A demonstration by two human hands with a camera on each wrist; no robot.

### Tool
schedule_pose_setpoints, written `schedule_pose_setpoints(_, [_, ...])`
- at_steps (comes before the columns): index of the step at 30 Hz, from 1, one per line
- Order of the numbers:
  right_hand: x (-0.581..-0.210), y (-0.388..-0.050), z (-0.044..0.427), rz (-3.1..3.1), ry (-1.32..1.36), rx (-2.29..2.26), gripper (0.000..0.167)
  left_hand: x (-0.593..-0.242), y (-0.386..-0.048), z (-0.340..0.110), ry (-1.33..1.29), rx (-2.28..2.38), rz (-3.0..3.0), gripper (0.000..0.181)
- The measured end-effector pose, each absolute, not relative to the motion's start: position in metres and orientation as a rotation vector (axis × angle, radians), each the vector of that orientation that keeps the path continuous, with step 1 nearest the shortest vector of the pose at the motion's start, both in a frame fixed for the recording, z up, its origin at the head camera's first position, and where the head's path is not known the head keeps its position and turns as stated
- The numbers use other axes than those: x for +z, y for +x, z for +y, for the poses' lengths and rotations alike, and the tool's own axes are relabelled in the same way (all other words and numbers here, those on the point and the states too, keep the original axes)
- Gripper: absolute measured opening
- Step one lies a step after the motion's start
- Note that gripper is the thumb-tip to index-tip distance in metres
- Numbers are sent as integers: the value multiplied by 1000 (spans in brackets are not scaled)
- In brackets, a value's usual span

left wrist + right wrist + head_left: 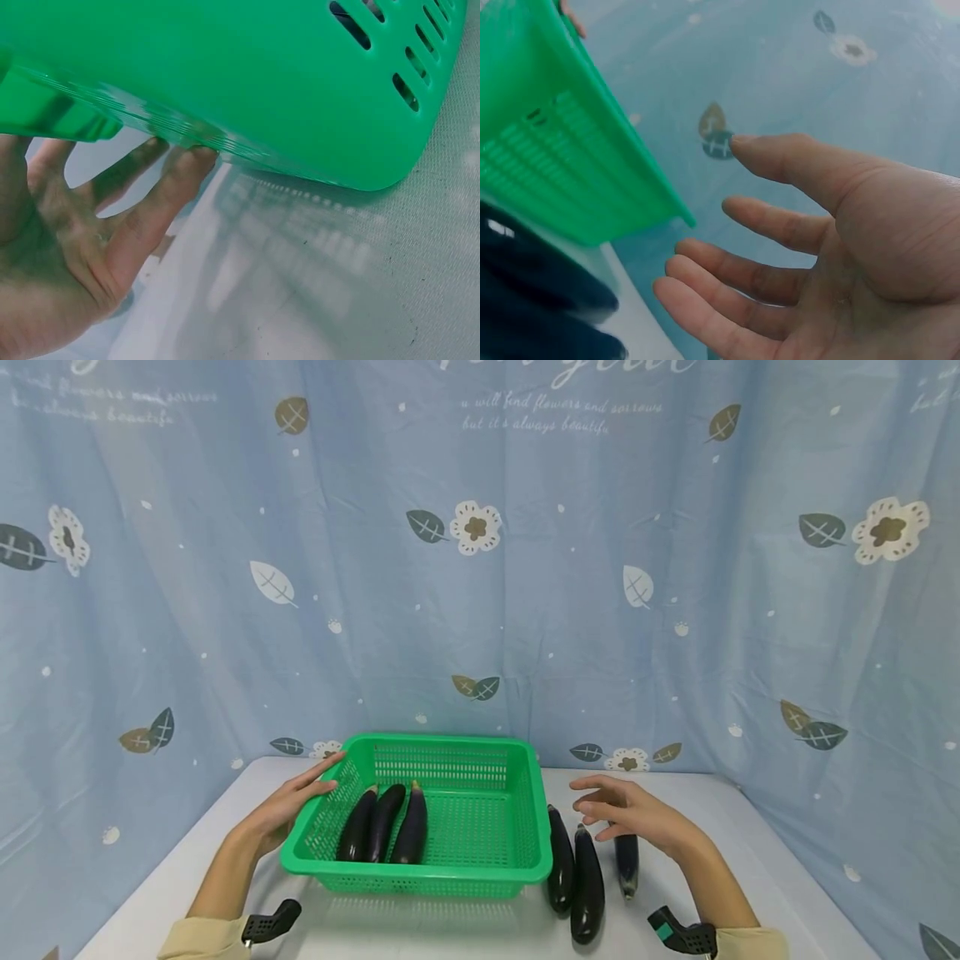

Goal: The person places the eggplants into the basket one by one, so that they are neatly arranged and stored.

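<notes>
Three dark purple eggplants (386, 822) lie side by side in the left half of a green plastic basket (420, 878). My left hand (281, 806) holds the basket's left rim, with the thumb over the rim; in the left wrist view its fingers (161, 206) touch the outer wall below the rim. To the right of the basket, three more eggplants (587, 887) lie on the table, the rightmost (627, 864) partly hidden by my right hand (637, 812). That hand hovers over them with fingers loosely bent and apart, nothing in its grasp.
The basket and loose eggplants stand on a white table (405, 935). A blue curtain (480, 610) printed with leaves and flowers hangs behind and along both sides. A black wrist device (272, 922) is worn at each sleeve.
</notes>
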State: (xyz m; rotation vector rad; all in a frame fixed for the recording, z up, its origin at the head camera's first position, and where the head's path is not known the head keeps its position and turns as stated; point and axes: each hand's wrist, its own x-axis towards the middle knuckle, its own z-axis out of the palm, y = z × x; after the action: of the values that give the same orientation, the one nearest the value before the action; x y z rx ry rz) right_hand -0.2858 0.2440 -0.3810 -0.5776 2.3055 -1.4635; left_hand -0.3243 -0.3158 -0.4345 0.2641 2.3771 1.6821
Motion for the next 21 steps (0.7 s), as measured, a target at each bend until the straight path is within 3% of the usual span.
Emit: schedule_pose_setpoints(21, [-399, -292, 278, 2453, -347, -1522, 61, -437, -321, -315, 273, 1680, 2451, 63])
